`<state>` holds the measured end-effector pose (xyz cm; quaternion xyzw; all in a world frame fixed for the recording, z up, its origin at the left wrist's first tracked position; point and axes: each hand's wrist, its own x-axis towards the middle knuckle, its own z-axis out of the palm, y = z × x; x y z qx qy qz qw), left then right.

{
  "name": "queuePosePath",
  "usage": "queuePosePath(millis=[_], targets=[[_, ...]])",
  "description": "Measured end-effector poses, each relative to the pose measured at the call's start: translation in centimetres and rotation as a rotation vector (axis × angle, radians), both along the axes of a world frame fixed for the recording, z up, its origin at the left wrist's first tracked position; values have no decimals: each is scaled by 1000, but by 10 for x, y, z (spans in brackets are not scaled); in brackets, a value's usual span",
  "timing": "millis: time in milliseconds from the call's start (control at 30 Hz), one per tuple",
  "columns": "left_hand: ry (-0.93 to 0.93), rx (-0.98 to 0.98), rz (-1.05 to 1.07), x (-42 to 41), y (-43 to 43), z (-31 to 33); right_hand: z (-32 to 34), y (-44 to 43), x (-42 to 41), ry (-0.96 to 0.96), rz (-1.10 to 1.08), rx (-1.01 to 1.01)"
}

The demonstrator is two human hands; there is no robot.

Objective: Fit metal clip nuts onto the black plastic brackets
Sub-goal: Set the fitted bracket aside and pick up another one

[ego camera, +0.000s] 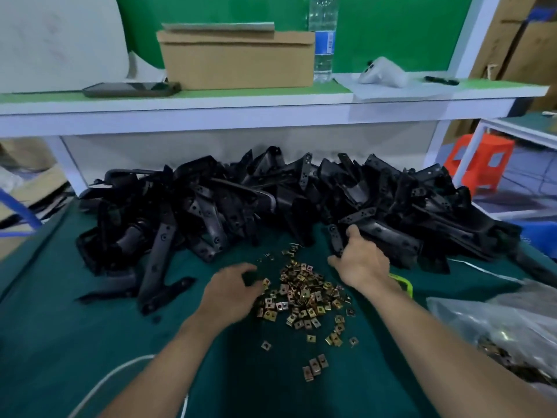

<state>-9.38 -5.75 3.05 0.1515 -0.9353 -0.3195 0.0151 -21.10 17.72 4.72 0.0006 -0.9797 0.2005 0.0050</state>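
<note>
Right hand (360, 260) grips a bracket (388, 236) at heap's edge; left hand (230, 286), grip unclear, touches clip nuts (301, 294).

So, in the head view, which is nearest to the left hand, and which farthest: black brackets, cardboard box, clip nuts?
1. clip nuts, just right of the left hand.
2. black brackets, heaped behind them.
3. cardboard box, on the shelf behind.

Here we go: our left forearm (168, 351), left of the clip nuts (301, 294), is bare right up to the left hand (232, 285). Right of the pile, the same for our right forearm (437, 333) and right hand (361, 260), fingers (351, 232) bare too. A yellow-green loop (405, 285) shows behind that wrist; whether it is worn or lying on the desk (75, 342), we can't tell.
</note>
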Motion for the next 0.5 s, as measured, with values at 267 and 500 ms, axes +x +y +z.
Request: queuePosePath(millis=[267,500], targets=[[213,-15,32,-1,23,-20,30,-6,39,366,-37,-315],[325,119,189,11,32,-17,32,4,101,-37,114,-1346]])
